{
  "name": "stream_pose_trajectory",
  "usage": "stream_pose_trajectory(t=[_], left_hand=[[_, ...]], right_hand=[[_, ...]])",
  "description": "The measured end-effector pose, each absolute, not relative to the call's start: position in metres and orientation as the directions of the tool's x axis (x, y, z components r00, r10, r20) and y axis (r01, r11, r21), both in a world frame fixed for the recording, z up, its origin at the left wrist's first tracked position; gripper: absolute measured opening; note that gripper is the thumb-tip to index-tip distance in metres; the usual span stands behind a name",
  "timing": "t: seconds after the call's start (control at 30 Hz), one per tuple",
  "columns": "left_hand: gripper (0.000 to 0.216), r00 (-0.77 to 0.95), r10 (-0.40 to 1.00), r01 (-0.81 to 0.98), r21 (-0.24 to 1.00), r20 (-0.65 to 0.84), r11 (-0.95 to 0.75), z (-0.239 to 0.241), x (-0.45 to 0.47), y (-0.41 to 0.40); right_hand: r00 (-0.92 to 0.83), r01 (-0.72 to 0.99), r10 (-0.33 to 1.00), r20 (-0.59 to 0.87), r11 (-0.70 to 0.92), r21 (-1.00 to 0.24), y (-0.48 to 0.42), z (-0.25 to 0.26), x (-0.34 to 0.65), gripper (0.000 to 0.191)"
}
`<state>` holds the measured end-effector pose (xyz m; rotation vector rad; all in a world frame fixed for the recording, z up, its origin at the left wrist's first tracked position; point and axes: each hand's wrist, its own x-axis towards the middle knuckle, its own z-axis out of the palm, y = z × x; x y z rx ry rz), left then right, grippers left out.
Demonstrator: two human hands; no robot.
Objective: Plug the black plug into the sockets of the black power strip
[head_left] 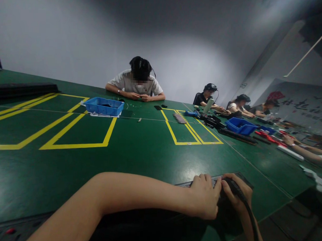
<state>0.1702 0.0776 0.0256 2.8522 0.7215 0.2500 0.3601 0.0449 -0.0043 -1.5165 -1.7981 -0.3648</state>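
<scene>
A long black housing [135,224] lies along the near edge of the table in front of me. My left hand [205,197] is closed over its right part, fingers bent onto a greyish strip [185,184] along the top; the fingertips are partly hidden. Close beside it, my right hand [239,191] wraps round a black corded tool [233,186]. A thick black cable [252,224] runs from this tool down past my right wrist. The tool's front end points toward my left fingertips, and I cannot tell whether it touches the housing.
Yellow tape outlines [77,145] mark the green table [138,156]. A blue bin [104,107] stands at back left, another blue bin [240,126] at right. Beside that lie black parts [213,122]. A person [140,80] sits opposite; several others sit along the right.
</scene>
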Motion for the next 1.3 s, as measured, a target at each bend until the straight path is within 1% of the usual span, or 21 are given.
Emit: stream_pose_trajectory(t=[0.23,0.47,0.6,0.77,1.3], left_hand=[[0.076,0.862,0.487,0.449,0.231,0.141,-0.863,0.024,0.171,0.077],[0.074,0.862,0.49,0.457,0.218,0.13,-0.862,0.025,0.17,0.077],[0.074,0.861,0.49,0.458,0.215,0.136,-0.863,0.024,0.17,0.078],[0.074,0.854,0.497,0.461,0.215,0.154,-0.861,0.022,0.172,0.078],[0.075,0.861,0.488,0.458,0.2,0.142,-0.866,0.022,0.172,0.078]], right_hand=[[0.024,0.926,0.747,0.665,0.233,-0.295,0.041,-0.002,0.352,0.021],[0.042,0.921,0.755,0.654,0.224,-0.318,0.037,0.003,0.347,0.024],[0.051,0.92,0.746,0.664,0.223,-0.322,0.037,0.002,0.348,0.027],[0.052,0.92,0.739,0.672,0.227,-0.32,0.039,0.0,0.351,0.026],[0.041,0.914,0.739,0.672,0.245,-0.325,0.04,-0.006,0.358,0.026]])
